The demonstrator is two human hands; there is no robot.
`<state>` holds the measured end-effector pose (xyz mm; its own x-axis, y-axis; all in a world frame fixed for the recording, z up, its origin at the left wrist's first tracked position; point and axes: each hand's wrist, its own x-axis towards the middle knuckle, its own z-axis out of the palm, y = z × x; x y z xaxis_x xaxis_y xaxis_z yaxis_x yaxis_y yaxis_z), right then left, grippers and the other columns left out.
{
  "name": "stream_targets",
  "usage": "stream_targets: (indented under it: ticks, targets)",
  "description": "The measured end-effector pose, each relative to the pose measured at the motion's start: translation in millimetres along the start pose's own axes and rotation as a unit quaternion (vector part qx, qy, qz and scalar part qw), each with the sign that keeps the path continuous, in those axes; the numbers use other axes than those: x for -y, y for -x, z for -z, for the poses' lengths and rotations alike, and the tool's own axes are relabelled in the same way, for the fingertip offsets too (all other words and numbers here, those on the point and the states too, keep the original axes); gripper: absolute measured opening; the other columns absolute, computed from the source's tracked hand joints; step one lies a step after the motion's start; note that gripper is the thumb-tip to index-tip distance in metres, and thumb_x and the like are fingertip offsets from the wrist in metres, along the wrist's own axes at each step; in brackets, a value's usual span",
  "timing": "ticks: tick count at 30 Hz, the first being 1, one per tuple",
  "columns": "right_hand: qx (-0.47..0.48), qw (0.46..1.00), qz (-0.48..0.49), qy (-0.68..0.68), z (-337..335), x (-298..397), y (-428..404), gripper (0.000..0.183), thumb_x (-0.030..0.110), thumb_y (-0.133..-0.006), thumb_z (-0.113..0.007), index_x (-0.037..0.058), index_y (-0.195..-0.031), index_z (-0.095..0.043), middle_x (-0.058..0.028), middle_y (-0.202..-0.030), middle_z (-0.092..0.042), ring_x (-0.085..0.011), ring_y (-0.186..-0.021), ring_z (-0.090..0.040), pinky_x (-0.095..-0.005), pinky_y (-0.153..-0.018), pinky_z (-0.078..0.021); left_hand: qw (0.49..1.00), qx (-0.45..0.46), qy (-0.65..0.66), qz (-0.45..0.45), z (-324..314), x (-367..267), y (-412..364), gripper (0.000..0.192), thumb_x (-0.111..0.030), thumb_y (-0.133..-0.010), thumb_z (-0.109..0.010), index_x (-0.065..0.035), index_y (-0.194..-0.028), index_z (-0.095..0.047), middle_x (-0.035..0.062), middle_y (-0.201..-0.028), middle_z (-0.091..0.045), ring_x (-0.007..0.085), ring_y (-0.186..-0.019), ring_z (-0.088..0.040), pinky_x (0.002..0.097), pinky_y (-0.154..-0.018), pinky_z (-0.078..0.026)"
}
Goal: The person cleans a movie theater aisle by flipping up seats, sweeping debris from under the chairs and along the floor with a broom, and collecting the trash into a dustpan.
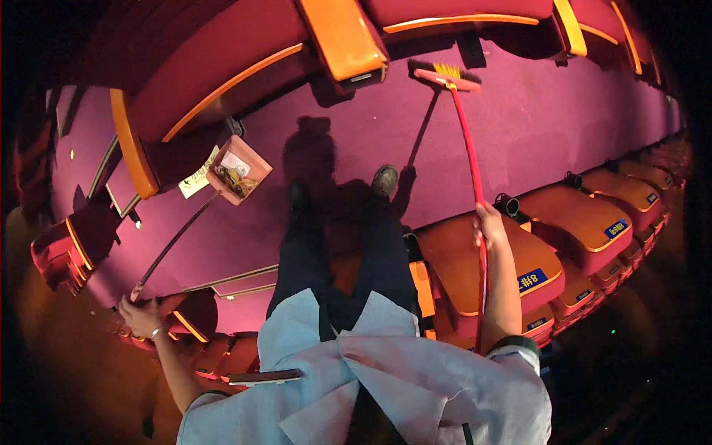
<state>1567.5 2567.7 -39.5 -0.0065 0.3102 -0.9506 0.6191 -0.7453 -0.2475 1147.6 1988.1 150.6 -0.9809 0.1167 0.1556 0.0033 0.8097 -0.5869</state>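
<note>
My right hand (489,225) grips the red handle of a broom (466,136). The broom head (448,76), pink with dark and yellow bristles, is on the purple carpet near the row of seats at the top of the view. Far out to the left, my left hand (142,318) holds the end of a dark, long-handled dustpan (177,245). Its pink box-shaped pan (259,158) contains paper scraps and brownish litter. A printed sign with a green mark (194,188) shows beside the pan, partly covered by it.
Upholstered seats with orange armrests (347,41) run along the top. Folded-up seats with blue number plates (534,280) and a cup holder (507,204) line the right side. Step edges with pale strips (245,280) cross the carpet at left. My shoes (385,181) stand in the aisle.
</note>
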Motion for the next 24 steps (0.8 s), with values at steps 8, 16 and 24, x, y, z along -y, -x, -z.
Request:
stream_targets:
  ticks: [8, 16, 24]
  targets:
    - [0.054, 0.99, -0.013, -0.129, -31, 39, 2, 0.019, 0.037, -0.089, -0.042, 0.0178, -0.089, -0.042, 0.0016, -0.046, -0.034, -0.0095, -0.029, -0.028, -0.0237, -0.027, -0.0243, 0.99, 0.026, 0.121, -0.072, -70, 76, -31, 0.088, -0.013, -0.049, -0.08, -0.0161, -0.127, -0.038, 0.0139, -0.127, -0.041, 0.0336, -0.113, -0.043, 0.0408, -0.092, -0.039]
    - [-0.02, 0.99, 0.009, 0.139, -49, 12, 13, 0.021, 0.027, -0.09, -0.041, 0.0092, -0.101, -0.048, -0.0026, -0.047, -0.038, -0.0133, -0.027, -0.033, -0.0281, -0.024, -0.03, 0.937, 0.175, 0.303, -0.031, -137, 104, -21, 0.088, -0.003, -0.05, -0.077, -0.0063, -0.127, -0.034, 0.0153, -0.112, -0.046, 0.03, -0.106, -0.047, 0.0361, -0.09, -0.04]
    - [0.02, 0.998, 0.038, 0.055, -68, 29, 45, 0.029, 0.027, -0.09, -0.043, 0.0104, -0.114, -0.046, -0.0014, -0.046, -0.039, -0.0116, -0.028, -0.036, -0.0252, -0.022, -0.0304, 0.981, 0.142, 0.038, -0.129, -120, 67, -36, 0.055, -0.015, -0.056, -0.075, -0.0134, -0.106, -0.054, 0.0093, -0.097, -0.055, 0.0285, -0.085, -0.054, 0.0363, -0.071, -0.046]
